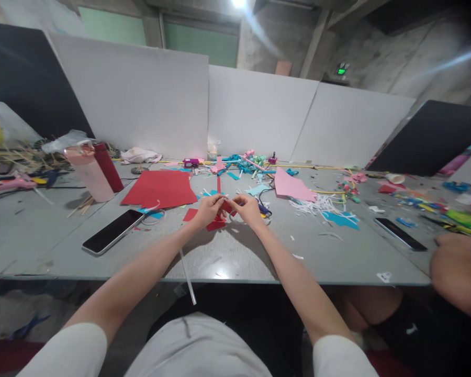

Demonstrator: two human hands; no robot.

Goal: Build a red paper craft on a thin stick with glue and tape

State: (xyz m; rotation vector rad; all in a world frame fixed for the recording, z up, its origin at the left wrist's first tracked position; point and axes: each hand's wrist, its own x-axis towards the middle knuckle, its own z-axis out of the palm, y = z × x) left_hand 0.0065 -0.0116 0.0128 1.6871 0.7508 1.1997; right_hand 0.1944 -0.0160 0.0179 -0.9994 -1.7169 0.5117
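Note:
My left hand (pixel 209 210) and my right hand (pixel 248 209) meet above the middle of the table, fingertips pinched together. A small piece of red paper (pixel 226 206) shows between them; its far side is hidden by my fingers. Beneath and around my left hand lie red paper scraps (pixel 216 225). A thin whitish stick (pixel 188 277) pokes out below my left forearm, past the table's front edge. Just beyond my right hand is a dark blue tool (pixel 264 210), partly covered. A large red sheet (pixel 160 187) lies to the left of my hands.
A phone (pixel 113 232) lies at left, near a pink bottle (pixel 89 175) and a red bottle (pixel 108 168). To the right are a pink sheet (pixel 292 184), white paper strips (pixel 314 205) and another phone (pixel 400 234). Another person's arm (pixel 459 267) rests at far right. White panels (pixel 259 112) stand behind.

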